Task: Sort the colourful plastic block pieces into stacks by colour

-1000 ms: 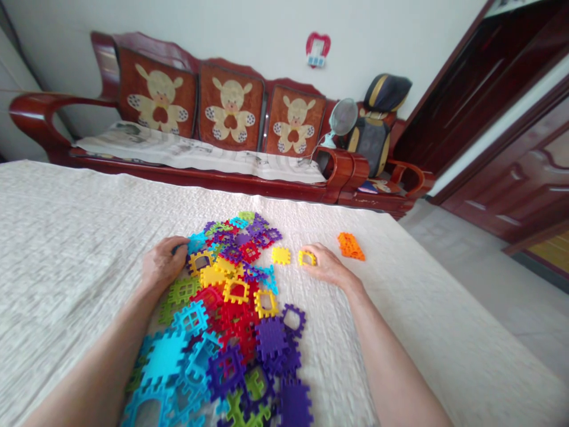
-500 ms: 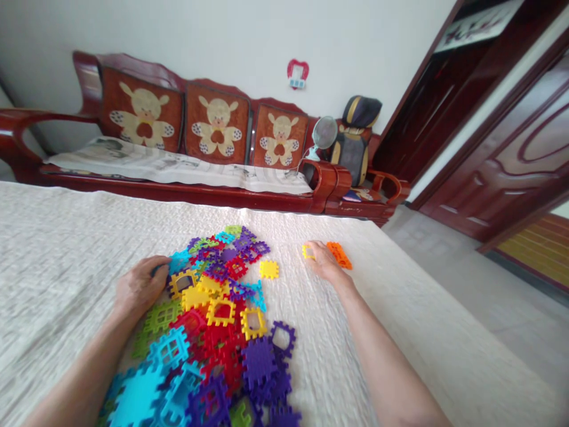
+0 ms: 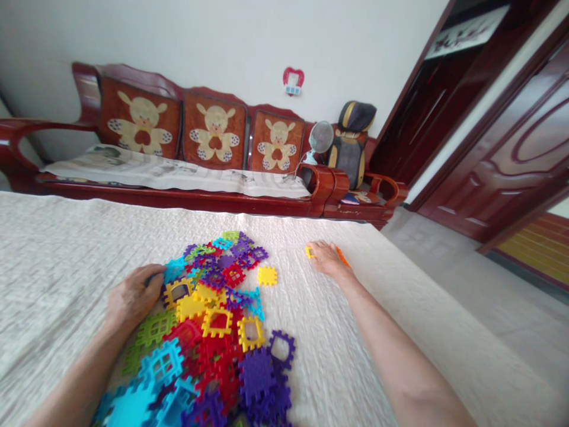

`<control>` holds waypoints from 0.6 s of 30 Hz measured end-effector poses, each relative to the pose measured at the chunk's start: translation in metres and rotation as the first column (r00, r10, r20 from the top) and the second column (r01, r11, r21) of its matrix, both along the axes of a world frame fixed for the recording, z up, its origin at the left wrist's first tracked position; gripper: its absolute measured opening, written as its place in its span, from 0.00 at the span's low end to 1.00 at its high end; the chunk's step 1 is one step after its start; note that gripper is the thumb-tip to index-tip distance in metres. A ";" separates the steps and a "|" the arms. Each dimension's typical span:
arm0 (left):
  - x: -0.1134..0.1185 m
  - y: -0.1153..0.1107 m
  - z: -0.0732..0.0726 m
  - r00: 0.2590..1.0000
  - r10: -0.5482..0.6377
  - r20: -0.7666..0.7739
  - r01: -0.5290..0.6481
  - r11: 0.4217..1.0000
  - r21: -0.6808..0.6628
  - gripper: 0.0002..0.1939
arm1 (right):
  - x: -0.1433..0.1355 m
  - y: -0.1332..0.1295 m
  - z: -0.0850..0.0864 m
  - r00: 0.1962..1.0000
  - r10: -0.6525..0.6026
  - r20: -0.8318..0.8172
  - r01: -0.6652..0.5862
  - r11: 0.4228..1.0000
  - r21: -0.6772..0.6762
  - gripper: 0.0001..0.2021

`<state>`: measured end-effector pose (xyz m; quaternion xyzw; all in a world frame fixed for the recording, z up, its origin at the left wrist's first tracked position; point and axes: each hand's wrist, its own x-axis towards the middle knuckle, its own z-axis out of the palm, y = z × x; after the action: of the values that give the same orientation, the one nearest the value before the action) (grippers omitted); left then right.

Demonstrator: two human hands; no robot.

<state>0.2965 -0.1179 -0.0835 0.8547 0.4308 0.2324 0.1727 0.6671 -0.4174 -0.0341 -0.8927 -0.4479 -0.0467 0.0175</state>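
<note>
The left hand (image 3: 133,298) curls partly closed near a light blue piece (image 3: 175,270); I cannot tell whether it holds anything. Rightward spread the pile (image 3: 220,359) and a separate yellow square (image 3: 267,276). Then a yellow frame (image 3: 307,252), probably light, stiff plastic best pinched by its rim, sits in the nearly closed right hand (image 3: 328,260), beside orange pieces (image 3: 342,257).

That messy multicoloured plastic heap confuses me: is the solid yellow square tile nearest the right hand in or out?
Out: the tile lies on whitish textured cloth, a gap separating it from the heap.
</note>
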 end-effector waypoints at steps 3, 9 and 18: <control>-0.001 0.002 -0.001 1.000 -0.005 0.008 0.004 1.000 0.009 0.17 | 0.001 -0.002 -0.001 1.000 0.010 -0.002 -0.010 1.000 0.003 0.18; -0.001 -0.001 0.001 1.000 -0.011 -0.005 0.011 1.000 -0.007 0.18 | -0.043 0.012 -0.005 0.954 0.279 -0.112 -0.229 0.914 0.334 0.23; -0.001 -0.002 0.003 1.000 0.012 -0.015 -0.012 1.000 -0.018 0.17 | -0.106 0.034 -0.033 0.825 0.542 -0.162 -0.430 0.786 0.444 0.21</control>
<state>0.2957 -0.1194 -0.0809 0.8522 0.4393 0.2233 0.1758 0.5609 -0.3831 -0.0675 -0.7208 -0.6388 -0.0013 0.2690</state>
